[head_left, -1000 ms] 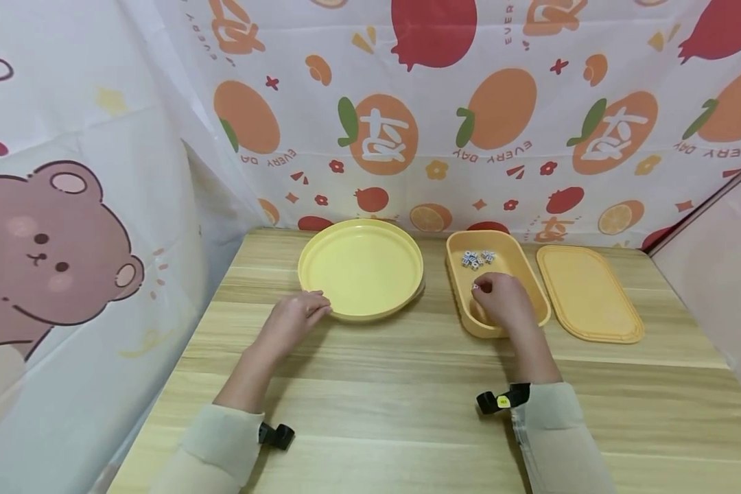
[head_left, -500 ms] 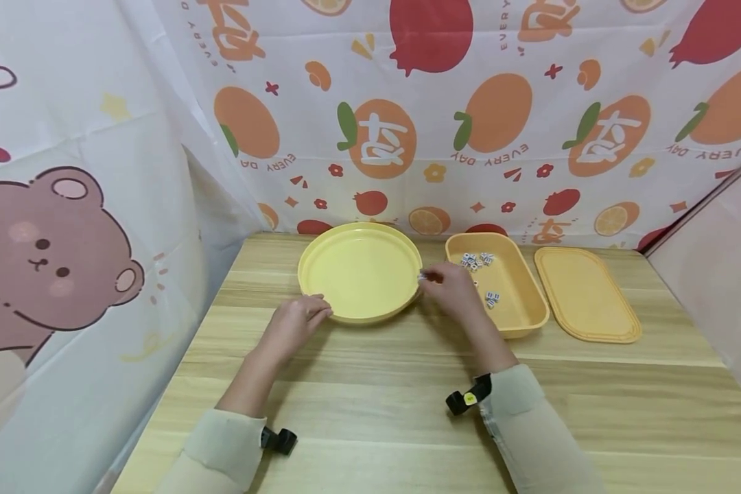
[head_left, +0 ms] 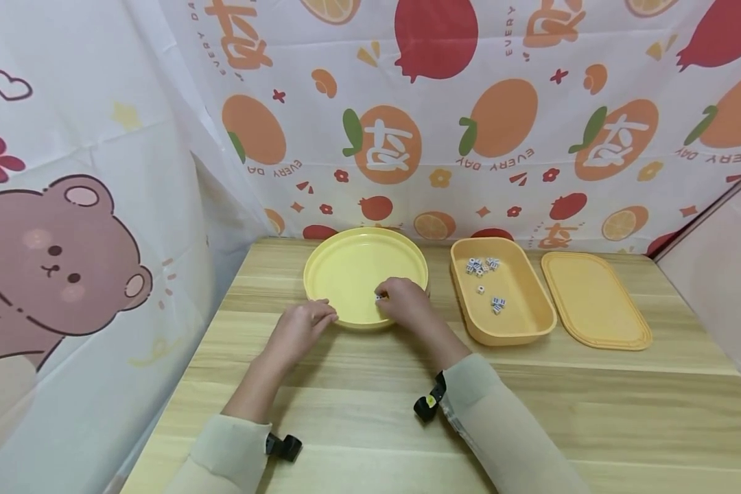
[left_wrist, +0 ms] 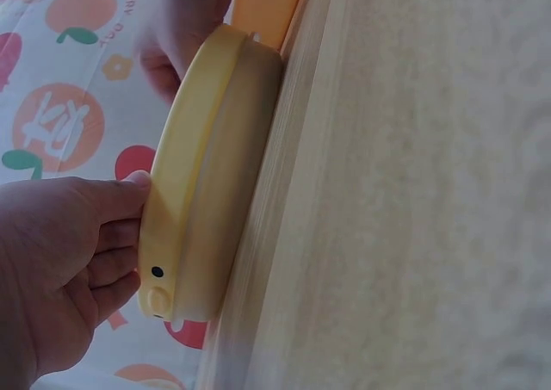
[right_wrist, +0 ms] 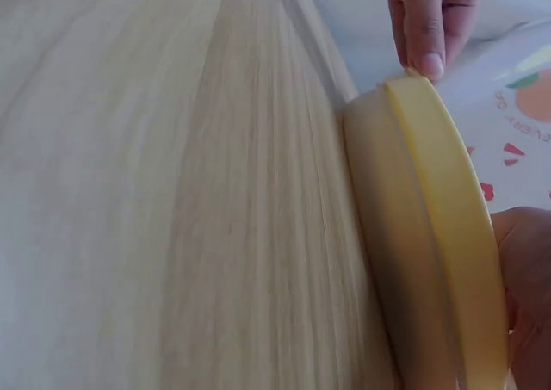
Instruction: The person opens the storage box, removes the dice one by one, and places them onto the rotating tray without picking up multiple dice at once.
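Observation:
A round yellow tray (head_left: 358, 264) with a raised rim stands on the wooden table. My left hand (head_left: 299, 331) rests its thumb and fingertips on the tray's near-left rim, as the left wrist view (left_wrist: 82, 261) also shows. Over the right front part of the tray, my right hand (head_left: 405, 302) pinches a small white cube (head_left: 379, 297) with dark markings between thumb and fingers. To the right, an orange rectangular box (head_left: 521, 312) holds several similar cubes (head_left: 478, 266) at its back, a single one (head_left: 481, 289) in the middle and a small group (head_left: 497, 304) farther forward.
An orange lid (head_left: 595, 302) lies flat to the right of the box. Behind the table (head_left: 358, 425) hangs a fruit-print cloth (head_left: 444, 130), and a bear-print cloth (head_left: 55, 267) hangs on the left.
My right hand has moved left from inside the orange box, past the tray's right rim, to over the tray, with a cube between its fingers. The left hand has stayed at the rim.

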A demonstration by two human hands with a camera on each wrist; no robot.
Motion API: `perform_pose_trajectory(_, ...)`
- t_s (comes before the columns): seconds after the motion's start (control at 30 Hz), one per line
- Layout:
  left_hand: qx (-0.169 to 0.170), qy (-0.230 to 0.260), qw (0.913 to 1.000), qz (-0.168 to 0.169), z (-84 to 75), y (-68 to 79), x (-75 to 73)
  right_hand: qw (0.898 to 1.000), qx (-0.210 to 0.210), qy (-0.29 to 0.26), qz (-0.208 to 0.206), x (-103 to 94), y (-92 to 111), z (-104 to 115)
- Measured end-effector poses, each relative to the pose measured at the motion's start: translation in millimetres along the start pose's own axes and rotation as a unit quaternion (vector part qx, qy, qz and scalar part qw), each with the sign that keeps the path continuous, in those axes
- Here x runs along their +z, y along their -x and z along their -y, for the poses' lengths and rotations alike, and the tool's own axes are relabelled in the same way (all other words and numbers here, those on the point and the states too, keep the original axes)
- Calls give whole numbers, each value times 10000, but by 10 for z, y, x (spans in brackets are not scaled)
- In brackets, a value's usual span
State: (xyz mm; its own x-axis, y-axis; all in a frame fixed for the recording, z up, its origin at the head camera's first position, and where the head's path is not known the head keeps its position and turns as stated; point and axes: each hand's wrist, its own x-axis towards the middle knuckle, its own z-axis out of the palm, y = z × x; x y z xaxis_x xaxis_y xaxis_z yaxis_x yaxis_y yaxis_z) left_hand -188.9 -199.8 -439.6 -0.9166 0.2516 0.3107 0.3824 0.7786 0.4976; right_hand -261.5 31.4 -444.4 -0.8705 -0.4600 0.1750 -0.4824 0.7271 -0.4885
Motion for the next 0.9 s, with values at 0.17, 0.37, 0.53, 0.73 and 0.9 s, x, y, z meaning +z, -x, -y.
perform_pose_trajectory(0.17, -61, 15, 10000, 74, -20, -2, 13, 9986, 215, 247, 407, 8, -7, 8)
perform_pose_trajectory(0.37, -36, 30, 10000, 72, -21, 0, 44, 9987, 339, 56, 384, 0, 41, -13)
perform_pose_trajectory(0.53, -40, 10, 10000, 54, -7, 4, 65, 9983, 530, -259, -31, -86, 158, -67)
perform_pose_trajectory(0.73, -120, -29, 9999, 60, 18, -4, 41, 9925, 766, -611, -728, -419, 409, -246)
perform_pose_trajectory(0.9, -153, -13, 9999, 20, 41, -11, 19, 9852, 998, -706, -1201, -762, 641, -639)
